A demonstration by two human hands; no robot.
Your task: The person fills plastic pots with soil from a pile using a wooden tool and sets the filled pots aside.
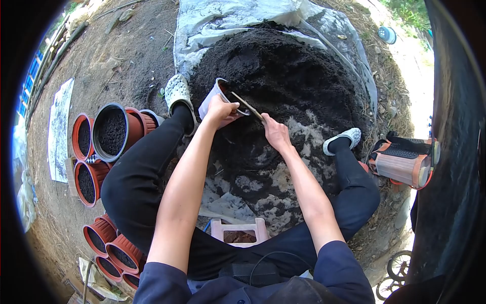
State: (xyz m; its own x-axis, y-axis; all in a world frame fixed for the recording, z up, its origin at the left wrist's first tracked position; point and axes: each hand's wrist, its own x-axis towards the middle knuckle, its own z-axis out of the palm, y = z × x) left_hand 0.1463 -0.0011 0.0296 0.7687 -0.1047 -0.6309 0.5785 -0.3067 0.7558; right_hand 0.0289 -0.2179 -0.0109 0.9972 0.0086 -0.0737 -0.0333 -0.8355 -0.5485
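My left hand (pixel 221 109) grips a pale plastic plant pot (pixel 206 103), tilted with its mouth toward the dark soil (pixel 288 63). In my right hand (pixel 276 133) is a thin wooden stick (pixel 246 105), its far end across the mouth of the pot. Both hands are closed, over the near side of the soil heap. What lies deep in the pot is hidden by its wall and my fingers.
White sheeting (pixel 212 17) lies under the heap. Soil-filled pots (pixel 111 133) cluster at my left, with more reddish pots (pixel 123 252) below. A small plastic stool (pixel 217 230) stands between my legs. An orange backpack-like container (pixel 402 161) sits at right.
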